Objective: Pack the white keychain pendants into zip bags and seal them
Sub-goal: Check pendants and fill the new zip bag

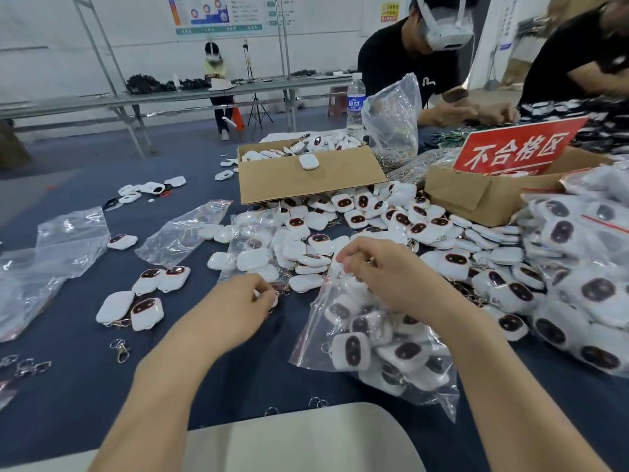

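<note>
A clear zip bag stuffed with white keychain pendants lies in front of me on the dark cloth. My right hand is at the bag's open top edge, fingers curled and pinching something small and white there. My left hand sits to the left of the bag, fingers curled round a white pendant with a metal clasp. A big loose heap of white pendants with dark faces spreads beyond both hands. A few more pendants lie at the left.
Empty zip bags lie at the left. An open cardboard box of pendants stands behind the heap, another box with a red sign at right. Filled bags are piled at far right. Loose metal clasps lie near me. Two people work opposite.
</note>
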### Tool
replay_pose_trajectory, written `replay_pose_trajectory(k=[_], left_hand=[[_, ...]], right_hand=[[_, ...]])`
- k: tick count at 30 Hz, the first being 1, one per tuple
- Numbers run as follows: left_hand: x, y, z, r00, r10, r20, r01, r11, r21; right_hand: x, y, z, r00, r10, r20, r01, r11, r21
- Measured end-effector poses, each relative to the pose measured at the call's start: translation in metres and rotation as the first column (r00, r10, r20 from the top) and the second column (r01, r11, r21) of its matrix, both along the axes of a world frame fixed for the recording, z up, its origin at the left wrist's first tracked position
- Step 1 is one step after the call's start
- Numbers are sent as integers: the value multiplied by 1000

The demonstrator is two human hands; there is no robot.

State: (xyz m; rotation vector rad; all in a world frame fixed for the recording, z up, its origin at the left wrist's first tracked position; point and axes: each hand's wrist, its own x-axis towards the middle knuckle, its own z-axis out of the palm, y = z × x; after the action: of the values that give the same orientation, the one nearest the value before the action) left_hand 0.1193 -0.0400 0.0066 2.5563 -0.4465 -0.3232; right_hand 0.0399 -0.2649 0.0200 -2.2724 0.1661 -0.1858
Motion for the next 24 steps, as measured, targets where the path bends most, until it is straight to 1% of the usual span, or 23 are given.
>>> replay_pose_trajectory(k=[2,3,6,12,14,17,24], left_hand=[[0,1,-2,988,73,136,-84,993,79],[0,1,-3,982,98,163,-114,989,95],[-3,0,-6,984,122,131,-140,981,137],[-3,2,-3,991,109,82,-118,988,101],[-3,2,-3,991,117,63,-122,990,74],[-4,0,-1,992,108,68,-107,994,-13],[-10,-4,8,998,-8,62,18,986,-167]], right_hand=[[1,-3,-2,1000,-30,4,30,999,-44],[1,-4,-3,999,-34,-10,33,997,-65],[1,-3,-7,997,-19,-68,11,994,-110],[0,-1,-7,997,-22,-69,11,989,-147],[0,-1,-6,997,-22,-74,10,988,-155],[-1,0,-6,997,-19,-74,8,988,-155],[0,1,-5,998,-9,-57,0,988,-156]])
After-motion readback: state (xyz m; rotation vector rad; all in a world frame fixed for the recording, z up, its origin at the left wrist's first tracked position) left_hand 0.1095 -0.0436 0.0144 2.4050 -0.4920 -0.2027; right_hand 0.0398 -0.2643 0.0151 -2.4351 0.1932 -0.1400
